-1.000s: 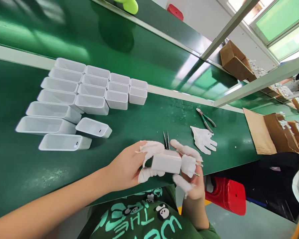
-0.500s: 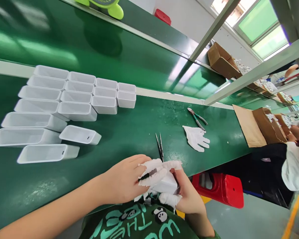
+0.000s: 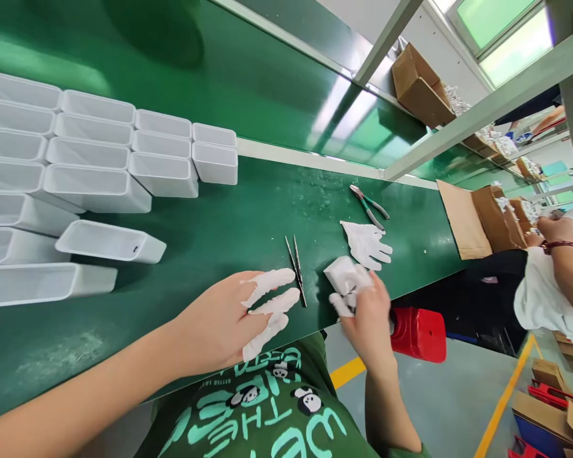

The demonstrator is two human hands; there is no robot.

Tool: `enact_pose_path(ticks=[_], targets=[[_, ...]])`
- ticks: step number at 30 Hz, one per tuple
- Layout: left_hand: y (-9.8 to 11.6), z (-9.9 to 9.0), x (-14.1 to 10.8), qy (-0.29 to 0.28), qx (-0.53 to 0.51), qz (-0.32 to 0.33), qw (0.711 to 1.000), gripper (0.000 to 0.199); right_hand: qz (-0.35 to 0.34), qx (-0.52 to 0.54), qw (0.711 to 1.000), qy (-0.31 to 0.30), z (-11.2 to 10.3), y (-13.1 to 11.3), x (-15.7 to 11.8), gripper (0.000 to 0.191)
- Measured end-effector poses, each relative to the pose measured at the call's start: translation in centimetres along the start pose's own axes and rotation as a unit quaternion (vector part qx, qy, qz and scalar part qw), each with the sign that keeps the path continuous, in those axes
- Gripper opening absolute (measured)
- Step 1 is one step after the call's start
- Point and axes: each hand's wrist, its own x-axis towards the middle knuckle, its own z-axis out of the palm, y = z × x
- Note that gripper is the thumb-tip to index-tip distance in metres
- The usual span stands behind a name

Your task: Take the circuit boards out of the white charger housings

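Separated now, the hands no longer share the white charger body (image 3: 342,275): the right hand (image 3: 367,312) alone pinches it at the near edge of the green belt (image 3: 229,229), while the left hand (image 3: 219,324) hovers empty with capped fingers (image 3: 267,281) spread. Tweezers (image 3: 296,267) lie between them; a loose glove (image 3: 367,243) and pliers (image 3: 367,207) sit farther right. Rows of open white shells (image 3: 95,152) wait far left, apparently unfilled. Cardboard boxes (image 3: 487,216) and another person's arm (image 3: 563,254) are beyond.

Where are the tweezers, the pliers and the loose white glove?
tweezers (image 3: 296,270): head view, middle of the two thin arms.
pliers (image 3: 368,205): head view, on the green handles.
loose white glove (image 3: 363,245): head view, on its palm.
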Motion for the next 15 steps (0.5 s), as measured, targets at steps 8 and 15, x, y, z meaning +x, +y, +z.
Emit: enact_pose_path(ticks=[8, 15], targets=[[0.2, -0.3, 0.5, -0.002, 0.033, 0.008, 0.999, 0.014, -0.017, 0.019, 0.997, -0.077, 1.5, 0.2, 2.3, 0.032], [0.4, -0.5, 1.0, 0.039, -0.018, -0.042, 0.998, 0.03, -0.001, 0.167, 0.985, -0.036, 1.8, -0.6, 2.8, 0.053]])
